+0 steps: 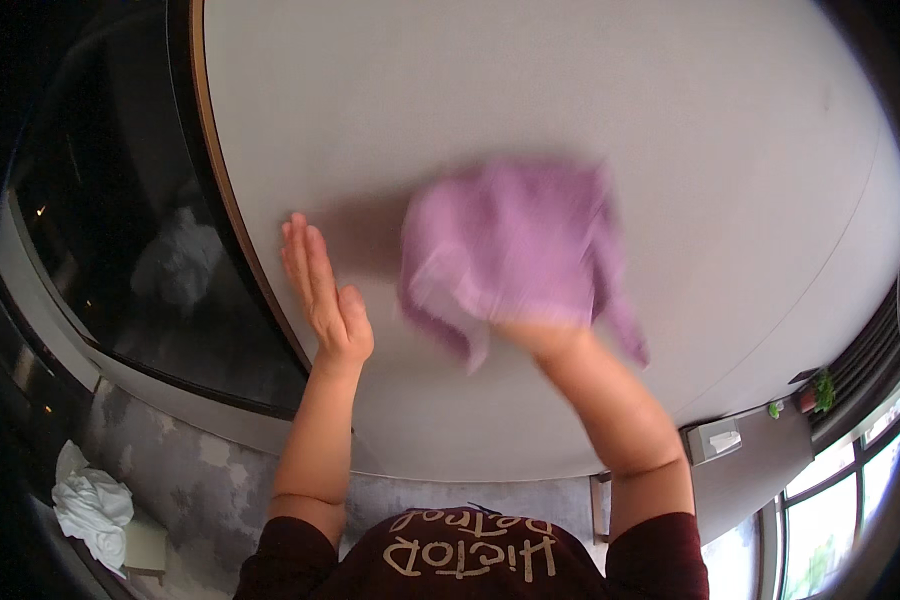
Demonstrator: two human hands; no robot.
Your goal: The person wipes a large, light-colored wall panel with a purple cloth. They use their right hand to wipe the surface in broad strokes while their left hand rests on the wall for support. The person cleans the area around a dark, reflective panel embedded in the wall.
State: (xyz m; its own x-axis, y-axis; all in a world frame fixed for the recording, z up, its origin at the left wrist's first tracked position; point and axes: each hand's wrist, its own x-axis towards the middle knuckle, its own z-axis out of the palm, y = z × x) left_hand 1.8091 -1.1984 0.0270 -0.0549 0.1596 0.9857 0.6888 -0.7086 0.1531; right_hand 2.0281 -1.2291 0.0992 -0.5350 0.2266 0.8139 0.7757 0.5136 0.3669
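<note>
A purple cloth, blurred by motion, lies in front of the pale grey wall. It hides nearly all of my right hand; just the part by the wrist shows below it. Two loose corners of the cloth hang down on either side of that wrist. To the left, my left hand is held flat and holds nothing, its fingers straight and side by side. It is at the wall, close to the brown-edged frame of a dark glass panel. Whether its edge touches the wall I cannot tell.
White crumpled fabric lies on a light seat at lower left, above a mottled grey carpet. At right, a tissue box and a potted plant stand on a dark tabletop near a window.
</note>
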